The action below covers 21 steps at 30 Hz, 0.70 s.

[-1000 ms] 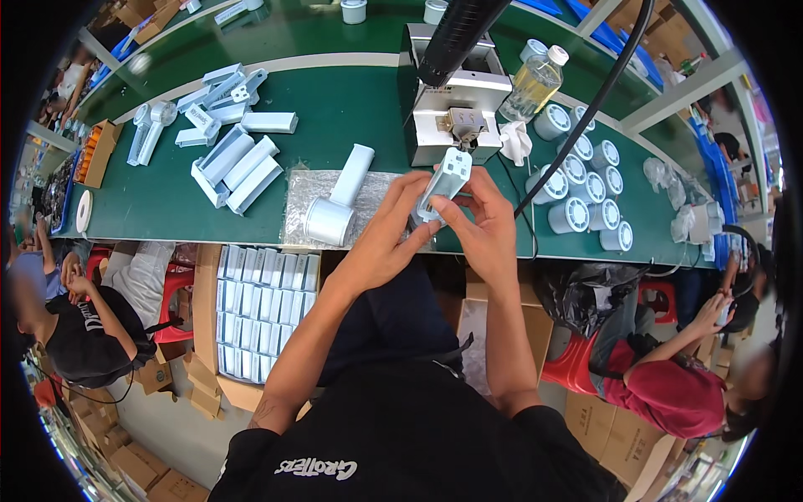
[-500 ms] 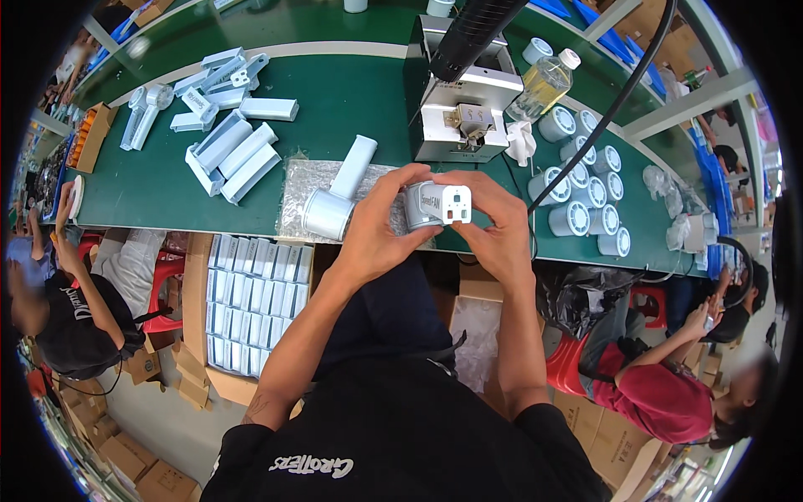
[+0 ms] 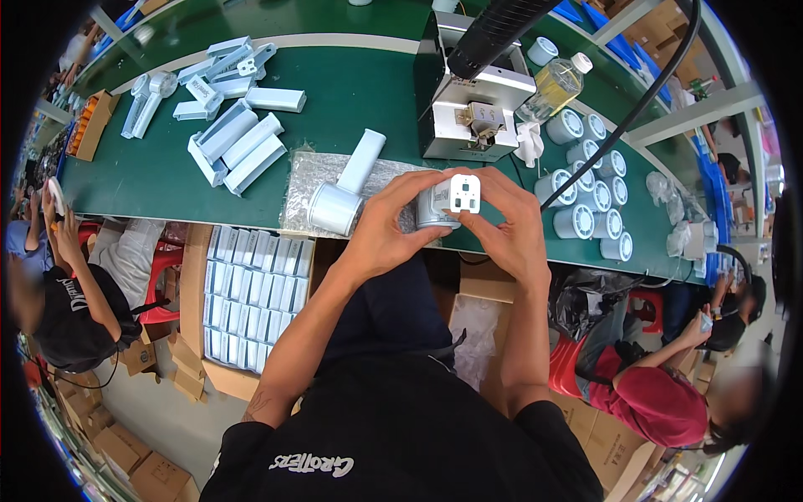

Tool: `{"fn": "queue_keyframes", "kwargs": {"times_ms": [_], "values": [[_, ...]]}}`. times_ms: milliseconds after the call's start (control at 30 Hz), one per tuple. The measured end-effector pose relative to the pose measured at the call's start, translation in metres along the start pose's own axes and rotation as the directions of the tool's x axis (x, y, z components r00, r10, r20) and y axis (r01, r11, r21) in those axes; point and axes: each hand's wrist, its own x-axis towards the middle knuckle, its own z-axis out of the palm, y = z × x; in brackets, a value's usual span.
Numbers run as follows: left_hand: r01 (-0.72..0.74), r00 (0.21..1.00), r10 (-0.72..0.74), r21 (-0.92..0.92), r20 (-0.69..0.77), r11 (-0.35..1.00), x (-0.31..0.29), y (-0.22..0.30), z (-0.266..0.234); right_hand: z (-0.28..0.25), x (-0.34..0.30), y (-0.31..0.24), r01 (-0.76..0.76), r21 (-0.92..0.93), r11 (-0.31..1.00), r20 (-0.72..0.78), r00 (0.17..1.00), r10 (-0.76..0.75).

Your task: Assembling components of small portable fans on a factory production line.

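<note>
Between my two hands, over the front edge of the green bench, is a pale blue handheld fan (image 3: 431, 207). Its handle end, a white face with small square holes, points up toward me. My left hand (image 3: 391, 224) curls round the fan's left side. My right hand (image 3: 512, 224) grips the right side, its fingertips at the handle end. Just left of my left hand, another pale blue fan (image 3: 335, 208) lies on a sheet of bubble wrap (image 3: 297, 188), its handle slanting away from me.
Beyond the fan stands a metal press-like machine (image 3: 460, 125), with a black hose (image 3: 502, 33) above. Rightward are a bottle of yellow liquid (image 3: 556, 86) and several round fan heads (image 3: 573, 222). Pale blue handle shells (image 3: 251, 146) lie left; a packed carton (image 3: 194, 293) stands below. Co-workers sit either side.
The held fan has tipped a little, so its handle end faces me more squarely and less of its side shows. The whole view has shifted slightly. Both hands keep their hold.
</note>
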Motion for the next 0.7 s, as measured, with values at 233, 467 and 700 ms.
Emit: {"fn": "queue_keyframes", "kwargs": {"times_ms": [233,467,700], "values": [[-0.010,0.999,0.009,0.026,0.038,1.000,0.002,-0.004,-0.003,0.000,-0.002,0.003,-0.017,0.000,1.000,-0.006,1.000,0.017],[-0.045,0.998,0.046,0.054,-0.032,0.998,-0.006,-0.003,0.005,0.003,-0.007,0.000,0.006,0.027,1.000,0.028,1.000,-0.006],[-0.074,0.996,0.080,0.125,-0.043,0.989,-0.006,-0.006,0.008,-0.001,0.018,-0.004,0.146,0.479,0.865,-0.324,0.946,0.020]]}}
